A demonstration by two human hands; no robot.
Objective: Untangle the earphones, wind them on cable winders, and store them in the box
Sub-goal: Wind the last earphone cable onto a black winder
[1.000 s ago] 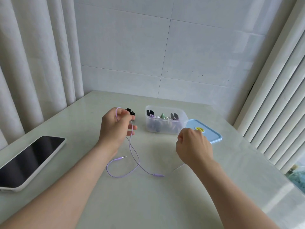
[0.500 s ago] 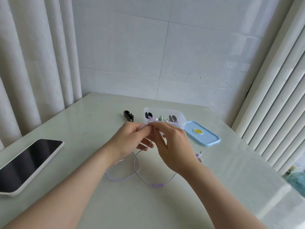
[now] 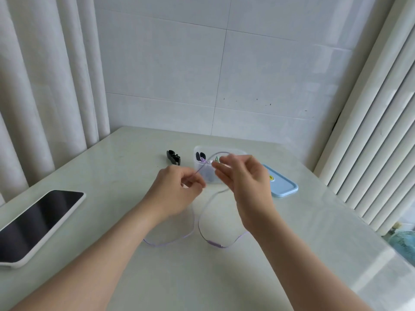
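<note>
Head view: purple earphone cable light, limp, thin, snags easily; best pinched near earbuds or plug and fed gently, no yanking. Left hand grip closed, pinching cable. Right hand fingertips pinch raised arc in front of box, other fingers loose. Rest trails on table. Half second earlier hands were together; now apart, cable drawn between.

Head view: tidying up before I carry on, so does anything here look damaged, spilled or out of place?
Nothing stands out. The purple earphone cable trails in loose loops on the table, unbroken as far as shows. The box stands upright, its lid flat beside it, a black winder left of it.
</note>
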